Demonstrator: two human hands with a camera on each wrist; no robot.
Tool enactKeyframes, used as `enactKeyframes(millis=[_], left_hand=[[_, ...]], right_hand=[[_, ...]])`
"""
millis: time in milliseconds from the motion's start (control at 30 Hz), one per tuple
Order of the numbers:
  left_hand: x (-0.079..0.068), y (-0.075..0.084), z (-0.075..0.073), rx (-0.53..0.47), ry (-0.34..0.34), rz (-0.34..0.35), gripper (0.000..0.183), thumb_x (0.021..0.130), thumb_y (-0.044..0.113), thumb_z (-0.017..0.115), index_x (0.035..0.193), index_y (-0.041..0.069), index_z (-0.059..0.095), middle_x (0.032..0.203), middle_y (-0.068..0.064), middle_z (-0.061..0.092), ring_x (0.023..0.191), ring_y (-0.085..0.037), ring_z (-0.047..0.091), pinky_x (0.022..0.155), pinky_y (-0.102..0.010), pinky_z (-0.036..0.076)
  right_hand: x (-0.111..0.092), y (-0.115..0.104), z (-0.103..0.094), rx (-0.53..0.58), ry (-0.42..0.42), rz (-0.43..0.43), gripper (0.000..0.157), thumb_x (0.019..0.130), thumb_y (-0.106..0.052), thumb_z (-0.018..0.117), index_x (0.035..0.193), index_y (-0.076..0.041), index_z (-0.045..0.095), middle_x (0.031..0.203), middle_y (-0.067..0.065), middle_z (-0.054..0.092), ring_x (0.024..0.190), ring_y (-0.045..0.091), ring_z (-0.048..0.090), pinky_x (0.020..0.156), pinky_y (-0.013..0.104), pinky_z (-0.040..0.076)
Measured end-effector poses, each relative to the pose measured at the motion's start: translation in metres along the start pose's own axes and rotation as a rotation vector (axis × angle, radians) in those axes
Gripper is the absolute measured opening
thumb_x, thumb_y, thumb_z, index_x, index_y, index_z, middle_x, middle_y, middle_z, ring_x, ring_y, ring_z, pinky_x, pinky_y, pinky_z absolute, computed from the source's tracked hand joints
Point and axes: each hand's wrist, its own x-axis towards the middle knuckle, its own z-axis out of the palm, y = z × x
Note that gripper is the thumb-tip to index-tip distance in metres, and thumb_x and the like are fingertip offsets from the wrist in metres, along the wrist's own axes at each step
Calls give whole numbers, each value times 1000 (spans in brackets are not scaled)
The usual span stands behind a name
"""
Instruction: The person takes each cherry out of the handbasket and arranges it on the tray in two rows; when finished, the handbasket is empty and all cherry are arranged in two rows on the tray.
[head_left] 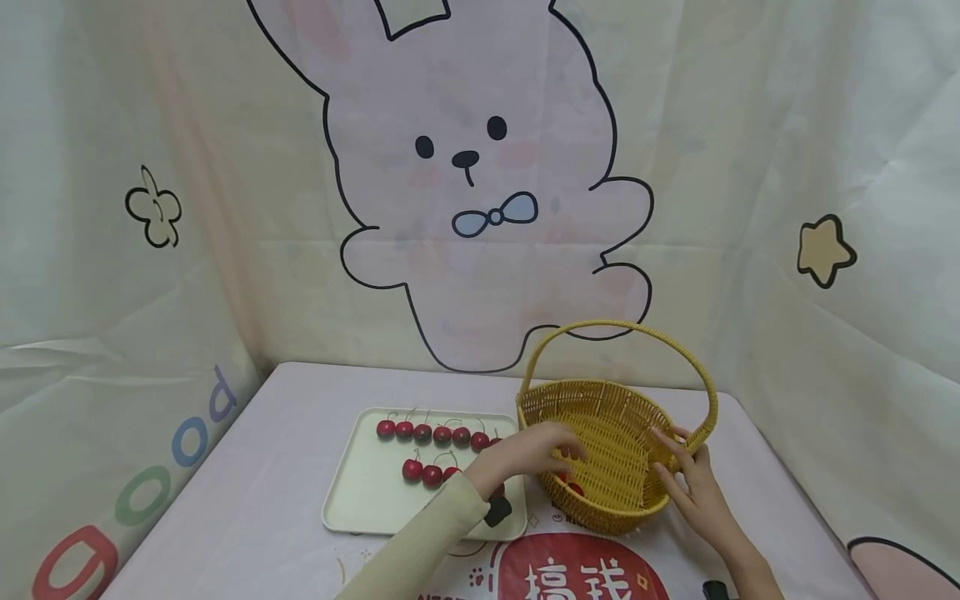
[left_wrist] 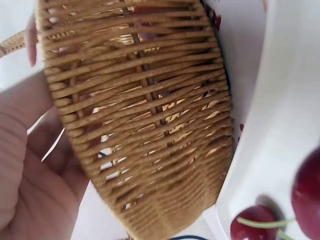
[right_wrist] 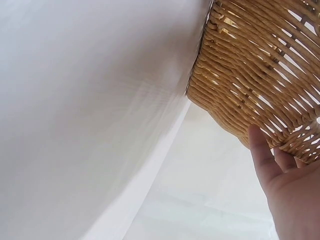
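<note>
A yellow wicker basket [head_left: 611, 442] with a tall arched handle stands on the table, right of a cream tray [head_left: 360, 500]. My left hand [head_left: 528, 454] reaches over the basket's left rim, its fingers loosely bent inside; I see nothing pinched in them. Red cherries [head_left: 576, 489] lie in the basket below that hand. At the right rim, near the handle's foot, my right hand [head_left: 697, 487] grips the basket; in the right wrist view, part of that hand [right_wrist: 295, 187] shows at the wicker edge. Rows of dark red cherries [head_left: 423, 433] with stems lie on the tray, partly hidden by the left forearm.
The table [head_left: 247, 492] has a pale cover with a red printed patch [head_left: 577, 567] at the front. Cloth walls with a cartoon rabbit [head_left: 480, 275] enclose it at the back and sides. The basket's handle [head_left: 622, 325] arches above both hands.
</note>
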Motion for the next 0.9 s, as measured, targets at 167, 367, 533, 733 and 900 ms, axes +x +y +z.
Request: enactKeyframes(millis=[167,367,533,733,900], left_hand=[[13,-1,1,-38,-153,-4,25,82,16,70,107,16,68,102,10,64,93,2,55,80,-11,44],[22,-6,0,-90,-265,-28,28,81,17,71,109,17,68,101,11,65,92,-1,56,77,-10,43],[27,-7,0,-131,-327,-63,27,81,12,70,107,16,69,100,10,65,91,0,57,76,-11,44],[32,-7,1,-173,-388,-120,24,81,7,69,103,16,70,96,10,65,88,1,57,76,-12,45],[34,-7,2,-212,-435,-137,23,83,2,65,102,14,71,93,10,66,85,1,57,74,-12,46]], right_hand=[[0,1,1,1,3,0,56,87,-3,61,138,-15,43,137,22,26,111,20,33,75,18,39],[0,1,1,5,-6,5,55,87,-3,60,138,-15,42,137,22,26,111,24,34,76,14,37],[0,0,1,-8,3,-2,56,87,-3,61,138,-15,43,137,23,26,109,19,34,74,22,42],[1,-1,1,-9,12,-14,56,86,-1,61,138,-14,43,135,24,27,110,19,33,74,16,39],[0,0,0,-2,6,-14,56,86,-2,61,138,-14,43,136,24,27,111,26,35,75,14,38]])
